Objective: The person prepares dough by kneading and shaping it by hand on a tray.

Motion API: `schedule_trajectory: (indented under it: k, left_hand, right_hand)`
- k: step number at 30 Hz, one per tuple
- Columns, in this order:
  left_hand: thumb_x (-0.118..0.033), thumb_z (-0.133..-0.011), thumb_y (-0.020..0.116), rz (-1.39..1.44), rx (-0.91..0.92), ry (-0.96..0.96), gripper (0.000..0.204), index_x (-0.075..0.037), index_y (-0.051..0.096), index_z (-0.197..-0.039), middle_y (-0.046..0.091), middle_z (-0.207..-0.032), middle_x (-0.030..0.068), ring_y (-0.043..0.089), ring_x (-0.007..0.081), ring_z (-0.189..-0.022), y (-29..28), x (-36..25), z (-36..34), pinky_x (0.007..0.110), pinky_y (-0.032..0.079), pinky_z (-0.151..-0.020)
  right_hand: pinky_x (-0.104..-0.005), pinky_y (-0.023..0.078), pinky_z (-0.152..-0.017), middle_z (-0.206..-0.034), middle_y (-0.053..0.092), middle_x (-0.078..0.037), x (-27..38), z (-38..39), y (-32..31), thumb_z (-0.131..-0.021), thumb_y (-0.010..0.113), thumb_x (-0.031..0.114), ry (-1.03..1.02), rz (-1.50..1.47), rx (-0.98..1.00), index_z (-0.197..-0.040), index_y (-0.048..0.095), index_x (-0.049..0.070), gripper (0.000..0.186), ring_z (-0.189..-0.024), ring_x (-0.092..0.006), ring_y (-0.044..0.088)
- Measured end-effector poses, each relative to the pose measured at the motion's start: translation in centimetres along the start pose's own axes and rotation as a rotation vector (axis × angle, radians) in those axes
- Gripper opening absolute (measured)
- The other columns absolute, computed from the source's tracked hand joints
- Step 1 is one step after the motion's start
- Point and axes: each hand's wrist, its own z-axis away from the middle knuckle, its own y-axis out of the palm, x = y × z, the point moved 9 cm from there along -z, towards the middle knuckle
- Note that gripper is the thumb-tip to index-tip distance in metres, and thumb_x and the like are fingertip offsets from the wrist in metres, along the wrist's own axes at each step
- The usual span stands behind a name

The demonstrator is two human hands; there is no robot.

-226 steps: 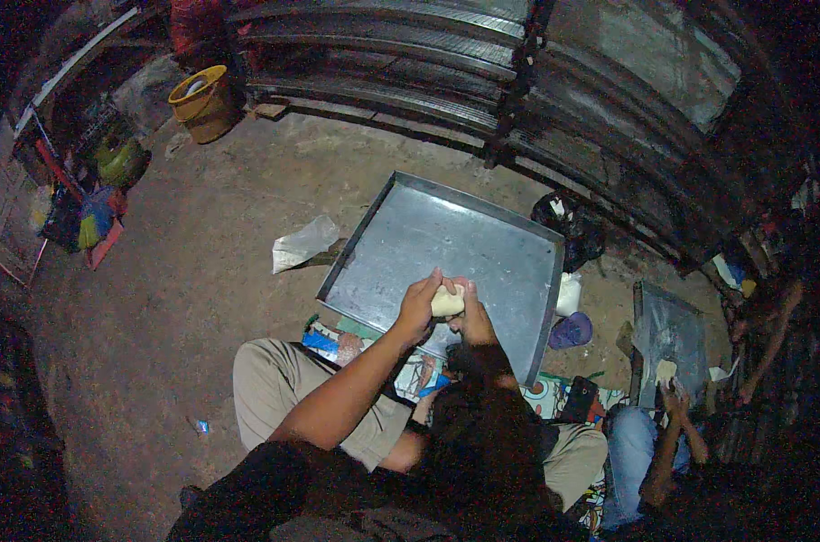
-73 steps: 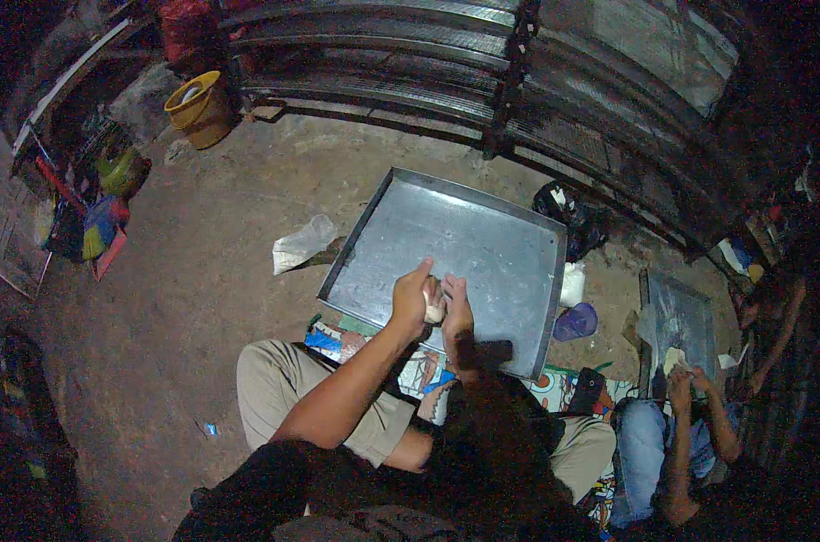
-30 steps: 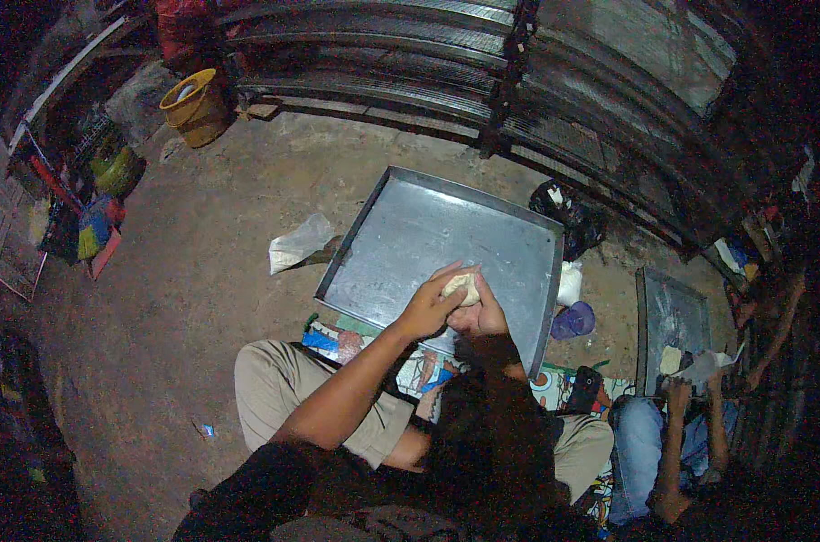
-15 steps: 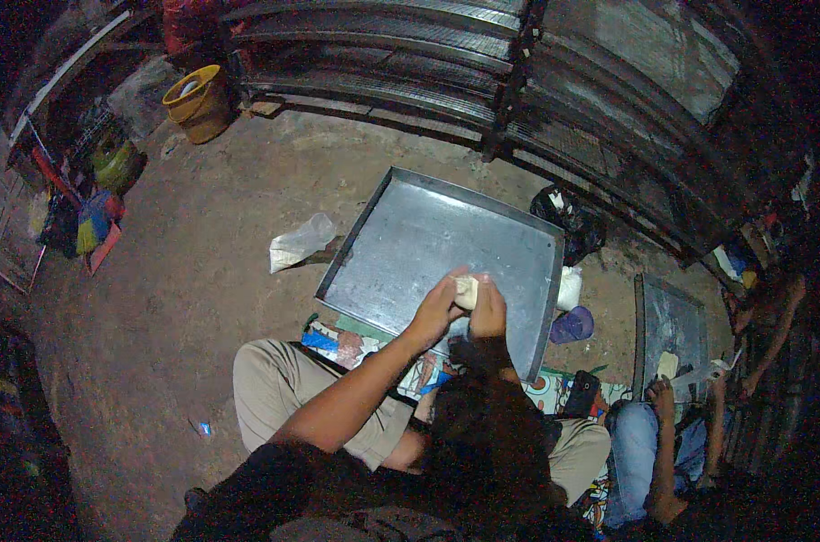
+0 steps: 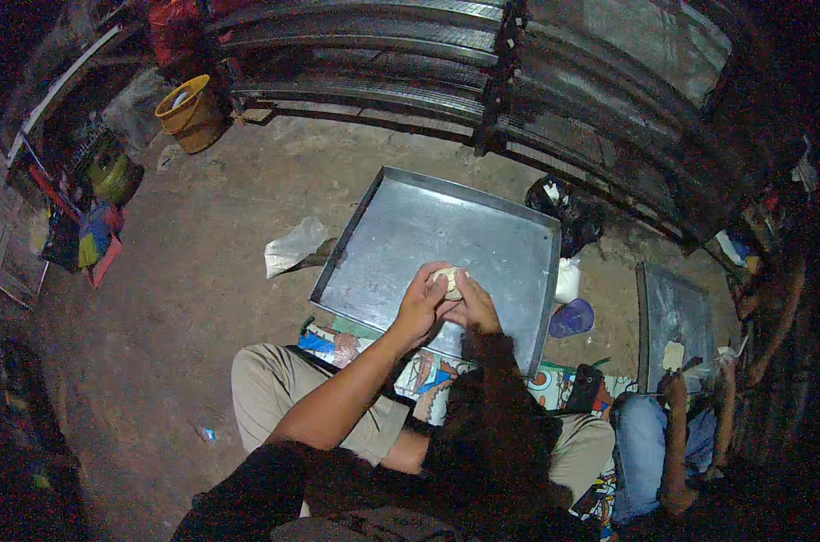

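Note:
A pale lump of dough is cupped between my two hands above the big metal tray. My left hand wraps its left side, with the thumb on top. From the right, my right hand presses against it, thumb over the dough and fingers beneath. Both hands are closed on the same lump, and their lower fingers partly hide one another. The tray's surface shows faint whitish smears. Its near edge lies by my crossed legs, on a patterned sheet.
A clear plastic bag lies left of the tray. Right of it are a black bag, a white bag and a purple cup. A co-worker's hand is near dough on another tray. Metal racks and a yellow bucket stand behind.
My hands have turned the dough and shifted slightly left, the right thumb now lying over it. At right, the co-worker's dough piece has moved a little. The whole view has tilted slightly.

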Motion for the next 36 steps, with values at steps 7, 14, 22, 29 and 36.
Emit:
schedule_trajectory:
  k: [7,14,22,29,36]
  left_hand:
    - [-0.018,-0.1,0.055,-0.559,0.069,0.21,0.029,-0.006,0.053,-0.127,0.064,-0.114,0.0087,0.061,0.0167,-0.105,2.1,-2.3,-0.1,0.031,0.05,-0.091]
    - [-0.019,-0.101,0.052,-0.966,0.36,0.273,0.056,-0.006,0.03,-0.151,0.045,-0.148,0.013,0.043,0.023,-0.134,5.4,-3.8,0.8,0.035,0.035,-0.109]
    - [-0.04,-0.103,0.045,-0.214,0.271,-0.059,0.064,-0.008,0.023,-0.154,0.038,-0.151,0.0124,0.038,0.0288,-0.138,2.9,1.0,0.5,0.046,0.032,-0.113]
    - [-0.043,-0.103,0.045,0.168,-0.105,-0.295,0.045,-0.008,0.052,-0.129,0.062,-0.113,0.0093,0.063,0.02,-0.103,-0.3,2.6,0.2,0.037,0.053,-0.089]
    - [-0.04,-0.094,0.064,0.195,-0.369,-0.294,0.032,-0.009,0.059,-0.086,0.061,-0.077,0.0041,0.06,0.0185,-0.064,-4.8,3.0,-0.2,0.034,0.051,-0.059]
  right_hand:
    - [-0.0314,0.055,-0.081,-0.107,0.062,-0.014,-1.6,-1.4,-3.1,-0.093,0.063,0.034,-0.131,0.182,0.228,-0.145,0.04,0.007,0.063,-0.096,-0.0257,0.065]
    - [-0.0249,0.05,-0.063,-0.088,0.067,-0.005,2.9,1.3,-2.3,-0.094,0.065,0.038,-0.104,0.101,-0.056,-0.103,0.065,0.002,0.038,-0.074,-0.0136,0.064]
    - [-0.0289,0.05,-0.061,-0.075,0.071,-0.01,5.8,2.4,-2.5,-0.091,0.068,0.03,-0.497,0.49,-0.278,-0.092,0.073,-0.001,0.031,-0.066,-0.0139,0.065]
    - [-0.0462,0.04,-0.096,-0.13,0.054,-0.023,5.3,3.4,2.0,-0.097,0.053,0.034,-0.702,1.36,-0.434,-0.13,0.057,0.006,0.044,-0.111,-0.035,0.055]
    - [-0.0539,0.026,-0.11,-0.147,0.034,-0.026,1.8,0.3,2.2,-0.101,0.044,0.034,-0.681,1.082,-0.135,-0.146,0.035,0.001,0.056,-0.132,-0.0443,0.037]
